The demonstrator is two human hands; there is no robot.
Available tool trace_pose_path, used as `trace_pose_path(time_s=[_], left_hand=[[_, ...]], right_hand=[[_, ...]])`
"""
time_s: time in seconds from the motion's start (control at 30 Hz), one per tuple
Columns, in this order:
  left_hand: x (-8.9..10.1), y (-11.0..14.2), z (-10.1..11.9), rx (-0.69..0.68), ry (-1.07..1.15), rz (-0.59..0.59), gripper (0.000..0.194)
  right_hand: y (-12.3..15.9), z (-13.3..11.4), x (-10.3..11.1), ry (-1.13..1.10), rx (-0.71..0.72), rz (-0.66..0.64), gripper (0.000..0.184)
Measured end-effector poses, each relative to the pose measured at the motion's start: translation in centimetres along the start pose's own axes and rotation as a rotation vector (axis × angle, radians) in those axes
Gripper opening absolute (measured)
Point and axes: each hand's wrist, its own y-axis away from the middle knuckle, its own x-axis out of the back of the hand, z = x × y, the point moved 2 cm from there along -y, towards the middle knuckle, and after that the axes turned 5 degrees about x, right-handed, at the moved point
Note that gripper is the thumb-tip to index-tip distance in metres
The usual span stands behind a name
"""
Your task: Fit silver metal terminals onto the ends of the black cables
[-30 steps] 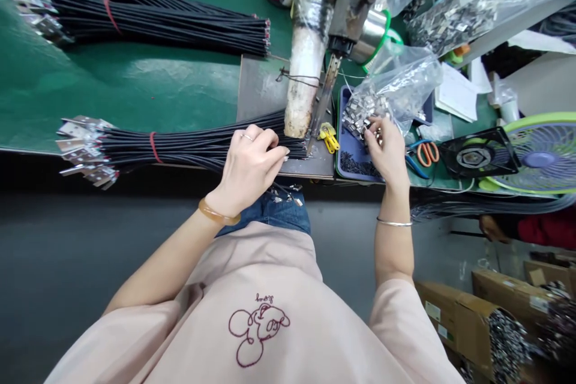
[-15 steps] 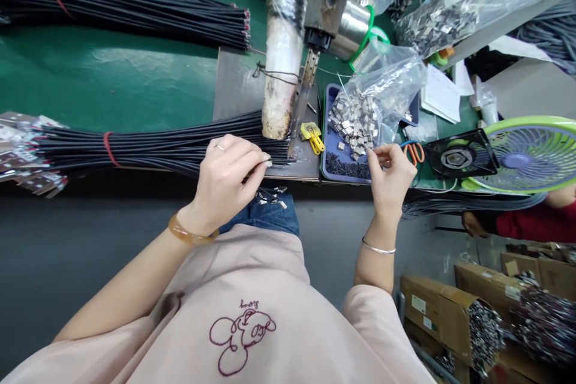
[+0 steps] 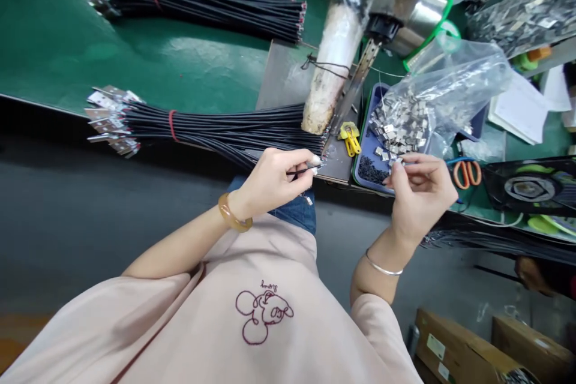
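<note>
Black cable [image 3: 296, 173] is gripped by left hand [image 3: 275, 181]; connectors [image 3: 400, 123] are heaped beyond right hand [image 3: 418, 198] fingertips, whose grip cannot be determined.

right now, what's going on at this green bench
A person is working with small cable parts. The left hand pinches a thin black cable near its end, in front of a bundle of black cables lying along the bench edge. The right hand is at the blue tray, thumb and fingertips beside the small metal pieces; whether its grip has one is hard to tell. The two hands are apart.
</note>
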Motion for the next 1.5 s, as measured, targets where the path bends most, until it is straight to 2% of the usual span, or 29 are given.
trace_pose_path(time_s=[0.07,0.13,0.27,0.33,0.5,0.67,0.73,0.87,0.97,1.03,1.1,1.17,1.23,1.3,1.43,1.5], left_hand=[[0.1,-0.1,0.1,0.118,0.128,-0.047,0.008],[0.2,-0.1,0.2,0.199,0.248,-0.088,0.008],[0.3,-0.2,0.3,0.268,0.354,-0.117,0.006],[0.4,-0.2,0.3,0.263,0.329,-0.101,0.005],[0.8,-0.4,0.3,0.160,0.224,-0.085,0.009],[0.7,-0.4,0.4,0.069,0.145,-0.110,0.012],[0.5,-0.3,0.3,0.079,0.155,-0.146,0.015],[0.6,-0.2,0.0,0.235,0.333,-0.165,0.017],[0.8,-0.2,-0.1,0.307,0.440,-0.130,0.015],[0.7,-0.3,0.0,0.320,0.468,-0.125,0.014],[0.5,-0.4,0.0,0.319,0.483,-0.126,0.013],[0.4,-0.4,0.1,0.307,0.479,-0.120,0.011],[0.3,-0.5,0.0,0.287,0.460,-0.096,0.010],[0.2,-0.5,0.0,0.278,0.455,-0.073,0.011],[-0.2,-0.4,-0.3,0.303,0.473,-0.072,0.012],[-0.3,-0.4,-0.5,0.313,0.454,-0.063,0.013]], right_hand=[[1.6,-1.9,-1.1,-0.237,-0.065,-0.085,0.021],[3.2,-3.6,-2.4,-0.349,-0.084,-0.158,0.018],[4.7,-4.9,-4.8,-0.270,-0.005,-0.092,0.004],[4.7,-4.8,-5.6,-0.250,0.014,-0.105,0.004],[4.4,-3.8,-6.4,-0.388,-0.073,-0.245,0.003],[4.8,-3.9,-6.3,-0.384,-0.072,-0.261,0.004],[5.1,-4.2,-6.4,-0.308,-0.004,-0.227,0.005],[5.6,-5.0,-6.6,-0.118,0.248,-0.115,0.013],[5.5,-5.0,-6.4,-0.104,0.251,-0.059,0.017],[5.4,-4.9,-6.1,-0.119,0.256,0.010,0.020],[5.3,-5.1,-5.7,-0.114,0.339,0.066,0.020],[5.3,-5.3,-5.6,-0.085,0.444,0.058,0.021],[5.4,-5.4,-5.7,-0.079,0.489,0.031,0.022],[5.4,-5.2,-5.9,-0.145,0.426,0.022,0.021],[5.5,-4.3,-6.6,-0.325,0.173,0.010,0.013],[5.4,-4.1,-6.8,-0.320,0.169,-0.019,0.011]])
